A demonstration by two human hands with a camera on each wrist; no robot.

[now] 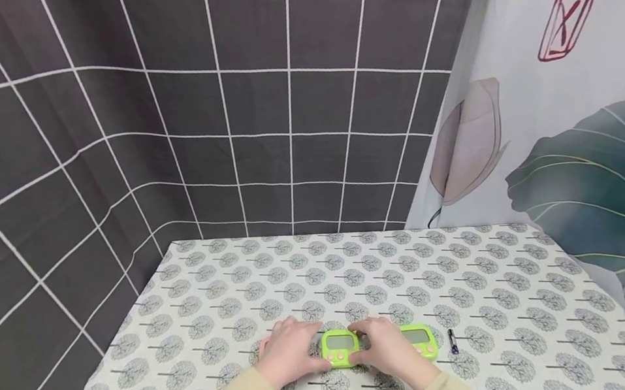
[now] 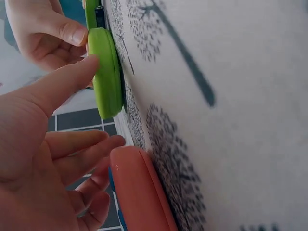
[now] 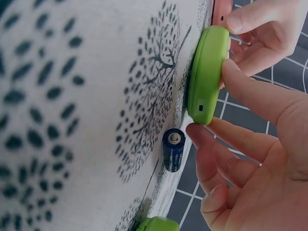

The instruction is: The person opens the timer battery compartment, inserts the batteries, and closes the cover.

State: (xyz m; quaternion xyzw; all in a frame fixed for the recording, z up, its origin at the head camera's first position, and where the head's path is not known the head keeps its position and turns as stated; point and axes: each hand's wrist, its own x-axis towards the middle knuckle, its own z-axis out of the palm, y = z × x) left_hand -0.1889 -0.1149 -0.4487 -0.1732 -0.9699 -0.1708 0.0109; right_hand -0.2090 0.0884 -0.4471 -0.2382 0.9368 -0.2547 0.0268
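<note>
A small lime-green device (image 1: pixel 340 347) with a grey screen and pinkish buttons lies on the patterned cloth between both hands. My left hand (image 1: pixel 292 352) touches its left side with the thumb; the other fingers reach past its far edge, apart from it in the left wrist view. From the right, my right hand (image 1: pixel 388 346) pinches the device with thumb and index finger, the fingertip at its end in the right wrist view. A coral-red device (image 2: pixel 139 187) of similar shape lies beside my left fingers, mostly hidden by that hand in the head view.
Partly behind my right hand lies another lime-green device (image 1: pixel 420 337) with a screen. A dark blue battery (image 1: pixel 453 341) is to its right. The tree-print cloth (image 1: pixel 275 272) covers the table, with a dark grid curtain (image 1: pixel 259 103) behind and a white leaf-print curtain (image 1: pixel 529 127) at right.
</note>
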